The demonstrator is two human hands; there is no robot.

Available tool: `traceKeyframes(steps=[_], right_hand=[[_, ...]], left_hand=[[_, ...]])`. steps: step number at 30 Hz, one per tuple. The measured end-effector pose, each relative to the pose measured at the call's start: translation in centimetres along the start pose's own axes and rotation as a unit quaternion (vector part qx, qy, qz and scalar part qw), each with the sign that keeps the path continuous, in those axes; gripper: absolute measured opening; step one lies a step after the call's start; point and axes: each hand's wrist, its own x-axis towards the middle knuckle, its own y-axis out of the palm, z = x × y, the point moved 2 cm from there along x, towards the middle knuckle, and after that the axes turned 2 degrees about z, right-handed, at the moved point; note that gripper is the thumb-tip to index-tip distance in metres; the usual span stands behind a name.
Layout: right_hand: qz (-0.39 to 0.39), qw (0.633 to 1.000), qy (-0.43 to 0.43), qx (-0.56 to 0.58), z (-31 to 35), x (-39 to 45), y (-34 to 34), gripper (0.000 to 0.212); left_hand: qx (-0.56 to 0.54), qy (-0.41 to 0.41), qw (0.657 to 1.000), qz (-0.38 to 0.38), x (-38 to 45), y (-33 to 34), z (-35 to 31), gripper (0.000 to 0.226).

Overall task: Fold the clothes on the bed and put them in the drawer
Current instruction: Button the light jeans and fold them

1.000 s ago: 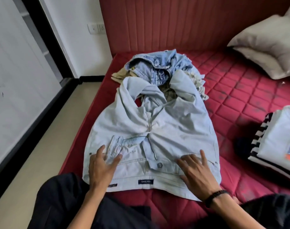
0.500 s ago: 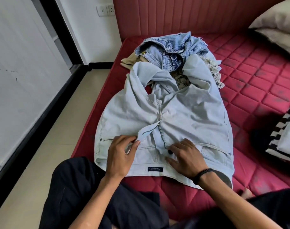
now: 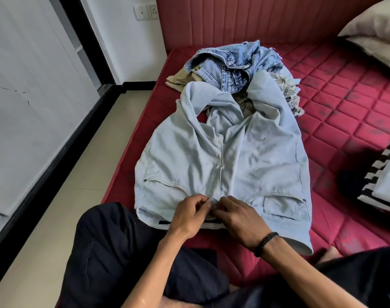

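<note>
Fingers of the left hand [image 3: 190, 215] and right hand [image 3: 238, 218] met at the waistband centre of the pale denim jeans [image 3: 223, 156], both curled and pinching the fabric at the fly, apparently closing the button; the button itself was hidden. To do this well: hold both waistband edges level and flat, fasten, then smooth from the waist toward 12 o'clock before folding. Jeans lay front-up on the red mattress [image 3: 345, 103], waist at 6 o'clock, legs running to 12 o'clock and twisted where they rose onto the heap of unfolded clothes [image 3: 232, 63]. Fabric faded, lightly creased, zip line visible. Folded striped stack [image 3: 381, 178] sat at 3 o'clock, well apart. Drawer not in view
</note>
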Motion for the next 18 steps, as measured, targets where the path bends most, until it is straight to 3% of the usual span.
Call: traceKeyframes(steps=[5, 18], right_hand=[[-0.053, 0.998, -0.01, 0.015, 0.5, -0.7, -0.6, 0.025], [-0.07, 0.996, -0.052, -0.011, 1.1, -0.5, -0.3, 0.026]], left_hand=[[-0.088, -0.023, 0.994, 0.061, 0.2, -0.1, 1.9, 0.021], [-0.121, 0.008, 0.992, 0.031, 0.9, 0.0, 2.5, 0.02]])
